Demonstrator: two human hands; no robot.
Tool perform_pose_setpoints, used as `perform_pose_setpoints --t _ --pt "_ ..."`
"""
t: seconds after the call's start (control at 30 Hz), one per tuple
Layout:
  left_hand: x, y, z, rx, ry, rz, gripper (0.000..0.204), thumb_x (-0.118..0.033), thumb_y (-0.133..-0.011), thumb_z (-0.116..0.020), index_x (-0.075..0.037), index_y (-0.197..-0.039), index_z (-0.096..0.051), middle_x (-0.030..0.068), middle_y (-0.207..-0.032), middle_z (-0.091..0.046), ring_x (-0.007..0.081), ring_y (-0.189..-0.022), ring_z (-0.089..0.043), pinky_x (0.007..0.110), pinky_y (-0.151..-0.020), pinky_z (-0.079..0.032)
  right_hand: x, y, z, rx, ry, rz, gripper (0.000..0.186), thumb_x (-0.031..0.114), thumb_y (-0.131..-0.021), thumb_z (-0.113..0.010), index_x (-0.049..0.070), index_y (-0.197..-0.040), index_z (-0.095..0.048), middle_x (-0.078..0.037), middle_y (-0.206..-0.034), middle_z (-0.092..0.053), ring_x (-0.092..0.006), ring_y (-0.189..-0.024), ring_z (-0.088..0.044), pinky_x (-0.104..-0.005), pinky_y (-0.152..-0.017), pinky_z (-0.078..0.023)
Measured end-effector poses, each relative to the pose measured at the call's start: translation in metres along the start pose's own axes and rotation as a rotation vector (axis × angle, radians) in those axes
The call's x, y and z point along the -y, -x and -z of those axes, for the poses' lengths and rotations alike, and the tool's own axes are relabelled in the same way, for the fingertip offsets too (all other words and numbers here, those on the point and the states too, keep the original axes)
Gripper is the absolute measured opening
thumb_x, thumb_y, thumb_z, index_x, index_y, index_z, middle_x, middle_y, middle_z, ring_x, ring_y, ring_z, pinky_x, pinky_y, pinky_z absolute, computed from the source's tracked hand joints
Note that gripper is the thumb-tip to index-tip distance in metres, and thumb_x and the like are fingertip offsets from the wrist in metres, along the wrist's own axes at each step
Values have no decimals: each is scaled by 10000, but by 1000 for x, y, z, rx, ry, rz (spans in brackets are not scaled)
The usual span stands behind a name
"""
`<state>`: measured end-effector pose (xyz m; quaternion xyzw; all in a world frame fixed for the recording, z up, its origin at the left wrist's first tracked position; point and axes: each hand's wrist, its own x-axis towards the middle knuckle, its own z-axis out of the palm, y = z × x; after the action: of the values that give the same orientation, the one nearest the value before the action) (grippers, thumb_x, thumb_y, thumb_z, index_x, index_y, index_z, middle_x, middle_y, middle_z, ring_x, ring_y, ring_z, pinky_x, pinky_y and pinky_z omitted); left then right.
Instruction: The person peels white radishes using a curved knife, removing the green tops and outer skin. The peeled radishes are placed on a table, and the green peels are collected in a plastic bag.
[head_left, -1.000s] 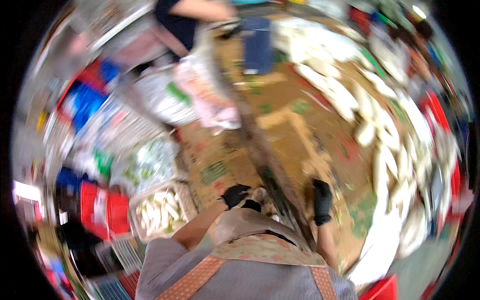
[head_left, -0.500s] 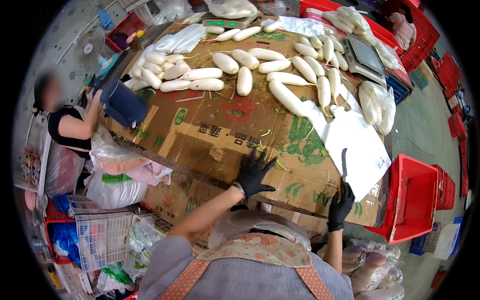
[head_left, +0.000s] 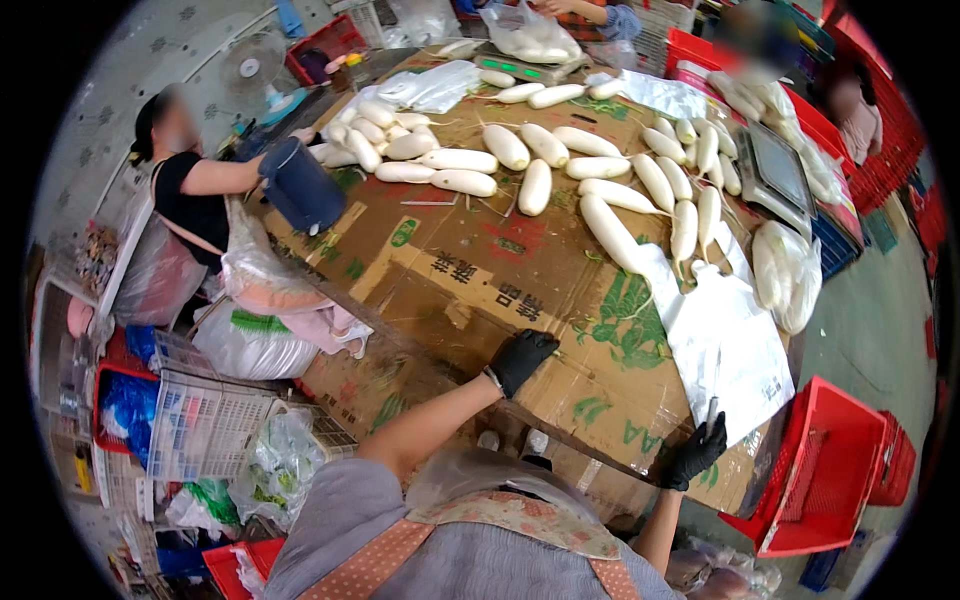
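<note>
My left hand (head_left: 522, 362), in a black glove, is closed near the front edge of the cardboard-covered table (head_left: 440, 310); whether anything is inside it is hidden. In my black-gloved right hand (head_left: 696, 456) is a knife (head_left: 713, 405), its thin blade pointing away from me. The knife lies over a white plastic bag (head_left: 722, 335) spread flat at the table's right side. Several white radishes (head_left: 612, 232) are laid out beyond my hands, and more are piled at the far left (head_left: 375, 130).
A person (head_left: 190, 180) at the left holds a dark blue bucket (head_left: 302, 188) on the table. Scales (head_left: 778, 172) stand at the far right, by bagged radishes (head_left: 786, 270). A red crate (head_left: 822, 470) is right of the table; white baskets (head_left: 212, 440) stand at lower left.
My left hand has gone from spread fingers to closed, and the green scraps beside it no longer show. The knife in my right hand has tilted. The view has shifted; another person's arms appear behind.
</note>
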<state>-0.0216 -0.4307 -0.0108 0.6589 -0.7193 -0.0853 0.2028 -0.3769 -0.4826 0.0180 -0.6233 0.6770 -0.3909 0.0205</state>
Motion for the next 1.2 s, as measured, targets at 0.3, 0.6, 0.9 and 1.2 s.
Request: perform_pose_setpoints --t 0.3,0.6,0.9,1.2 --pt "14 66 32 -402 940 669 205 -76 -799 -503 -18 -965 -608 105 -910 -602 183 -773 -552 298 -683 -436 127 28 -40 259 -169 430 473 107 -784 -500 58 -1240 -384 -183 -1309 -323 -354 -1177 -323 -433 -959 -271" --pt "97 445 181 -404 -190 1193 347 -183 -807 -477 -70 -1131 -525 35 -1028 -548 129 -871 -507 286 -718 -413 203 144 -47 563 -391 426 565 24 -681 -579 78 -1221 -421 -166 -1295 -340 -337 -1152 -345 -394 -943 -298" --pt "179 698 170 242 -469 1950 394 -348 -820 -421 -139 -1133 -536 38 -1159 -494 184 -1009 -485 391 -795 -405 187 222 15 337 -219 363 422 66 -802 -497 51 -1217 -422 -179 -1299 -339 -322 -1209 -302 -391 -985 -246" --pt "130 536 -6 591 33 1244 511 -455 -803 -449 -170 -1225 -423 74 -1309 -357 258 -1164 -382 436 -927 -323 113 304 95 325 -96 105 110 91 -765 -582 -14 -730 -572 -145 -891 -594 -317 -881 -494 -416 -804 -373"
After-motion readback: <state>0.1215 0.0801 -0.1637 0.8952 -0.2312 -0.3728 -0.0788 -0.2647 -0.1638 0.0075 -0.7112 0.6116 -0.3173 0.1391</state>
